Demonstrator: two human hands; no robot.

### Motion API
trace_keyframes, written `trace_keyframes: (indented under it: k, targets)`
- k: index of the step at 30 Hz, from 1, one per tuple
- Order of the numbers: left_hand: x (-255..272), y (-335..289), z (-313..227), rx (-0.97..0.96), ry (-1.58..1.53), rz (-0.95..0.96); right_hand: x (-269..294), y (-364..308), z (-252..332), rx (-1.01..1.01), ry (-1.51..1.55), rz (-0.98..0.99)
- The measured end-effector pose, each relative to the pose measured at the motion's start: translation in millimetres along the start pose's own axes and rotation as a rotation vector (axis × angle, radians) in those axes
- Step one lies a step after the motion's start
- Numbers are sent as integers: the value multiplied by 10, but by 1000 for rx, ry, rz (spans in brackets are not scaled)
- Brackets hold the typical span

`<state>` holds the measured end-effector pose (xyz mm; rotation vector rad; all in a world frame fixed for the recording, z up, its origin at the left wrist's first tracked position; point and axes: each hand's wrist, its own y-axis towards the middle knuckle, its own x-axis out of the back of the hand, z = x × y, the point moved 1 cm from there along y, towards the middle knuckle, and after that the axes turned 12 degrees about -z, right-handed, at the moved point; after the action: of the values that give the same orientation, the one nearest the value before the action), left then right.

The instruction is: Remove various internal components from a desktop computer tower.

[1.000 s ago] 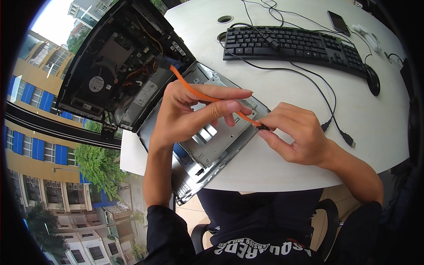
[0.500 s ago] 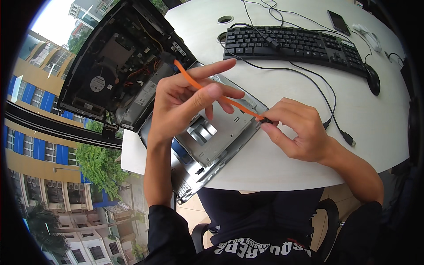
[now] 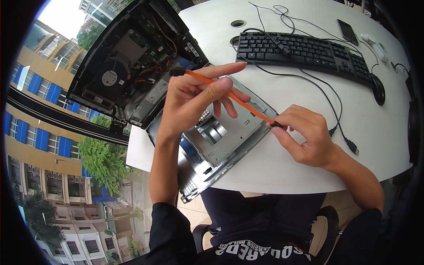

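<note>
Over white table (image 3: 388, 137), pinches orange cable (image 3: 251, 108) with right hand (image 3: 307, 137) below keyboard (image 3: 329, 62); spreads fingers (image 3: 226, 70) of left hand (image 3: 187, 99), with cable hold unclear.

Computer case (image 3: 132, 51) here, upper left to centre, on the table (image 3: 375, 145); keyboard (image 3: 304, 55) upper right, mouse (image 3: 378, 89) off its right end, phone (image 3: 347, 32) behind; cable (image 3: 257, 114) mid-frame, above the case.
</note>
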<state>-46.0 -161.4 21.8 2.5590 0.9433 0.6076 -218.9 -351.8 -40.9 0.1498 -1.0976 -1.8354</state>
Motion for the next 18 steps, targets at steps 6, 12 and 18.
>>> trace_keyframes:
  k: [6, 12, 18]
  targets:
    - [0, -8, 6, -21, -92, -123, 0, 13, 2, 2, 4, 3]
    - [56, -14, -28, 3, -7, -73, 3, 13, 20, 6, 6, 17]
    - [-13, -6, -46, 26, 22, -180, 7, 6, -5, -19, 21, 2]
